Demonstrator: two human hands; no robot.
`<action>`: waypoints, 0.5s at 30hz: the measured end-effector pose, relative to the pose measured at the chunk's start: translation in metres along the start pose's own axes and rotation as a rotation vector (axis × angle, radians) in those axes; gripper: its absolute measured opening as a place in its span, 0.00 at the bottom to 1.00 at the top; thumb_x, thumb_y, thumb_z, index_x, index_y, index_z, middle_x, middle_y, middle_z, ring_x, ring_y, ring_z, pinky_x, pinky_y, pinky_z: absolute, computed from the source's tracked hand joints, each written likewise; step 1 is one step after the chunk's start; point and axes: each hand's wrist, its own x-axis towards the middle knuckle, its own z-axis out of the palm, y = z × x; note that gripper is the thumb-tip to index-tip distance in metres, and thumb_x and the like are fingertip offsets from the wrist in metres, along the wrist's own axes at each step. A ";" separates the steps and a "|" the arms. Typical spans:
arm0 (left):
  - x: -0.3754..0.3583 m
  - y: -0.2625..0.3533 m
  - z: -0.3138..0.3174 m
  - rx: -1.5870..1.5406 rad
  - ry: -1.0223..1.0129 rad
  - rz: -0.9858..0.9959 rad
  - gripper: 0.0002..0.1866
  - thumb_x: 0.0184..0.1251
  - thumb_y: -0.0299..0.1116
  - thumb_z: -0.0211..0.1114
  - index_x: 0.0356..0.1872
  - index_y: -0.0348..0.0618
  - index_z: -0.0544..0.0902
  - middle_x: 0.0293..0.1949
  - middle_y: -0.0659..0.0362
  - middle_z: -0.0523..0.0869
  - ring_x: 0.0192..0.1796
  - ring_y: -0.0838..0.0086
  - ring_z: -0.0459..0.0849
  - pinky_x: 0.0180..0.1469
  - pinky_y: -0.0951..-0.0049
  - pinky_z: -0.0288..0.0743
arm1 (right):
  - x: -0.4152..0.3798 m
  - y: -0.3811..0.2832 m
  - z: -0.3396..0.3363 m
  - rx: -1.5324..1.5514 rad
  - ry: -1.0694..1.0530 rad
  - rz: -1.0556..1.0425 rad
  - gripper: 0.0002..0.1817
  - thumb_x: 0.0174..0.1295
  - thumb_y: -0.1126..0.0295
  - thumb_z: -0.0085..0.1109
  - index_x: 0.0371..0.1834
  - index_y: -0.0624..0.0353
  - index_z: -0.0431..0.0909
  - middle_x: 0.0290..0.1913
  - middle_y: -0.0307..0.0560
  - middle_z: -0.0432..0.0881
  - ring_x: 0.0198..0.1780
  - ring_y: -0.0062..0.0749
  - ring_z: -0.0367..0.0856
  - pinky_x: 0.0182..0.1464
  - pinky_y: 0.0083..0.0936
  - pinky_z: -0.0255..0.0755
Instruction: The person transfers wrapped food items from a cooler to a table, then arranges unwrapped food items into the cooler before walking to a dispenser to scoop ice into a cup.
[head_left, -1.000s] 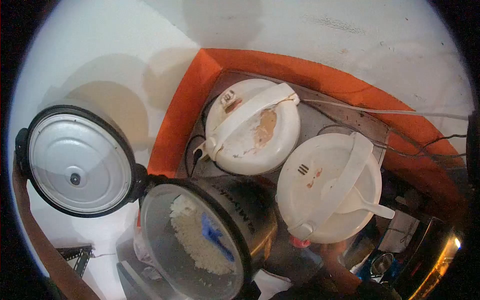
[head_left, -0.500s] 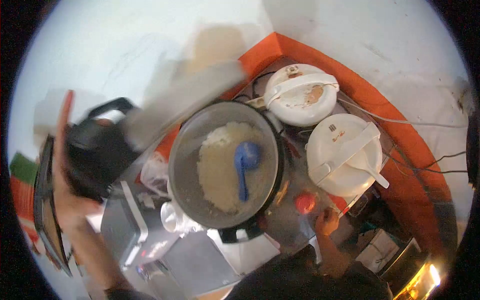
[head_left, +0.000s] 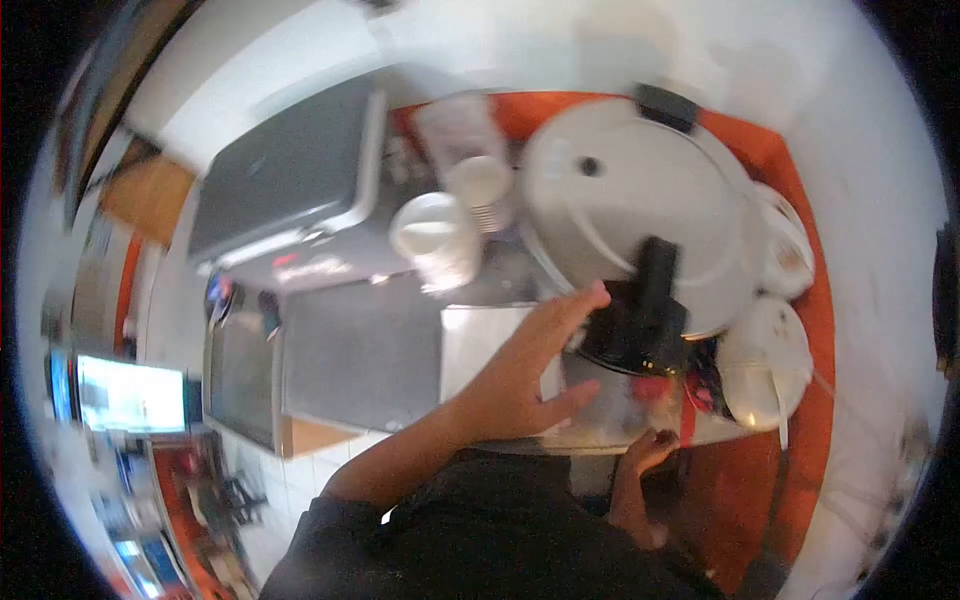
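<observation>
My left hand (head_left: 525, 365) is open, fingers stretched out, with its fingertips right at the black front latch (head_left: 650, 315) of a large cooker. The cooker's broad pale lid (head_left: 630, 190) now lies over the pot, hiding the rice and the blue scoop inside. Lower right, in front of the counter edge, my right hand (head_left: 652, 452) has its fingers curled together; what they hold, if anything, I cannot tell. A blurred red object (head_left: 655, 390) lies on the counter between that hand and the cooker.
Two smaller white cookers (head_left: 785, 245) stand to the right, the nearer one (head_left: 765, 350) with a white spoon (head_left: 782, 410) on it. Left of the big cooker are stacked white cups (head_left: 435, 225) and a grey machine (head_left: 290, 170). Farther left glows a screen (head_left: 130, 395).
The big cooker's lid has come down over the pot. My left hand has moved right, from the raised lid's side to the front latch. The view has swung left.
</observation>
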 end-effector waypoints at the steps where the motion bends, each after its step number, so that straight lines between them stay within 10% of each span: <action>1: -0.021 -0.002 -0.008 0.006 0.063 -0.036 0.43 0.66 0.34 0.69 0.79 0.40 0.56 0.73 0.48 0.68 0.76 0.57 0.64 0.77 0.58 0.52 | -0.008 -0.010 0.000 0.062 -0.104 -0.008 0.13 0.61 0.72 0.56 0.47 0.65 0.70 0.43 0.49 0.73 0.44 0.41 0.72 0.52 0.37 0.70; 5: -0.128 -0.032 -0.030 0.000 0.099 -0.414 0.24 0.72 0.33 0.62 0.68 0.44 0.75 0.62 0.49 0.81 0.66 0.55 0.77 0.70 0.57 0.68 | -0.039 -0.042 0.029 0.214 -0.427 -0.106 0.16 0.63 0.71 0.59 0.49 0.68 0.70 0.47 0.53 0.74 0.49 0.44 0.73 0.57 0.38 0.70; 15: -0.408 -0.004 -0.058 0.202 0.199 -0.955 0.18 0.73 0.42 0.60 0.55 0.42 0.83 0.56 0.49 0.85 0.59 0.53 0.82 0.63 0.57 0.74 | -0.114 -0.160 0.109 0.454 -0.809 -0.189 0.16 0.60 0.78 0.53 0.53 0.63 0.70 0.42 0.41 0.70 0.42 0.28 0.71 0.48 0.28 0.70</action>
